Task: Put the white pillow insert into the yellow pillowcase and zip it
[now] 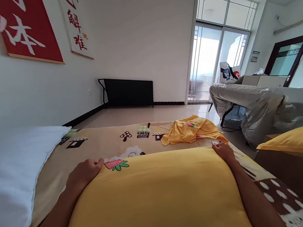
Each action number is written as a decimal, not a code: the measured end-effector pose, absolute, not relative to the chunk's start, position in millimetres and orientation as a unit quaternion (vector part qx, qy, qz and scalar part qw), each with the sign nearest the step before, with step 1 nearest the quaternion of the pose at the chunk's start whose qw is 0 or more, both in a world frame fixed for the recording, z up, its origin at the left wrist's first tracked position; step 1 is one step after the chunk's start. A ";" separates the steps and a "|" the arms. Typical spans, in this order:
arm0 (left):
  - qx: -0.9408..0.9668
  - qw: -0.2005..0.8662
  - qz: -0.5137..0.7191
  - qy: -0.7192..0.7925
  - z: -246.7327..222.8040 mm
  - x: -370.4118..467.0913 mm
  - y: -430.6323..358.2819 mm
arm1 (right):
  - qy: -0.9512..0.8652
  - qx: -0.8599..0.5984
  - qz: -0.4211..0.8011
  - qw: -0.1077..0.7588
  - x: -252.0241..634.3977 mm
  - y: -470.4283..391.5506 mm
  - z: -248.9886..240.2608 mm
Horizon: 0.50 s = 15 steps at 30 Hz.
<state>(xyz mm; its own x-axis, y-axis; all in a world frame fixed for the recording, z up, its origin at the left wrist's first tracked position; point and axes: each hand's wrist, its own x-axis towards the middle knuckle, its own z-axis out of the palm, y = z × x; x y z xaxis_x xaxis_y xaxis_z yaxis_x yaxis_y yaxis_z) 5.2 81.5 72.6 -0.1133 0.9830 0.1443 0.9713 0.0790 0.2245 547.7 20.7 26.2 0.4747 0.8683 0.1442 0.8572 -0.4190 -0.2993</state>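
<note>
A plump yellow pillow (161,196) with a strawberry print at its far left corner fills the near middle of the view. My left hand (88,170) is closed on that far left corner. At the far right corner, my right hand (224,152) grips the pillow the same way. Just beyond it, a crumpled yellow pillowcase (191,130) with a small strawberry print lies on the patterned blanket (111,141). A bare white pillow (13,173) rests on the left, apart from my left hand.
Another yellow pillow (302,142) sits at the right on a brown surface (290,178). Behind it stands furniture wrapped in grey plastic (260,104). A black folded table (129,92) leans by the far wall, and a glass door (205,60) is at the back right.
</note>
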 end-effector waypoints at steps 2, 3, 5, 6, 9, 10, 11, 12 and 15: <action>0.636 0.011 0.121 0.762 88.6 4.4 64.5 | -0.488 -0.856 -0.014 0.173 545.1 6.8 37.4; 0.634 0.006 0.123 0.763 96.3 3.5 55.0 | -0.478 -0.860 -0.028 0.176 543.9 -0.7 43.1; 0.643 -0.007 0.140 0.753 111.2 0.6 35.5 | -0.467 -0.864 -0.050 0.181 542.4 -15.7 54.3; 0.641 -0.019 0.151 0.752 118.5 -1.5 25.9 | -0.462 -0.865 -0.059 0.184 542.5 -22.8 59.8; 0.618 -0.069 0.197 0.758 141.0 -9.2 -1.4 | -0.444 -0.867 -0.090 0.206 548.6 -41.9 78.7; 0.613 -0.078 0.216 0.756 148.5 -11.9 -10.3 | -0.441 -0.868 -0.094 0.208 551.7 -48.3 86.6; 0.616 -0.075 0.236 0.748 155.5 -14.4 -19.4 | -0.442 -0.869 -0.096 0.200 554.2 -55.1 95.7; 0.625 -0.060 0.258 0.735 161.8 -16.3 -28.9 | -0.450 -0.868 -0.102 0.182 554.6 -62.7 106.0; 0.617 0.004 0.360 0.700 173.7 -18.8 -60.2 | -0.496 -0.840 -0.173 0.134 530.4 -89.5 144.1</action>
<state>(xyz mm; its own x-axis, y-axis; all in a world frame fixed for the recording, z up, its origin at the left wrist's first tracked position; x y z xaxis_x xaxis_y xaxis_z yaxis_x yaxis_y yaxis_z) -18.8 -60.2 173.7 -0.2394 0.8662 0.4386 0.8607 -0.0198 0.5088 530.4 -89.5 144.1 0.4486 0.7869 0.4236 0.8797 -0.4725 -0.0539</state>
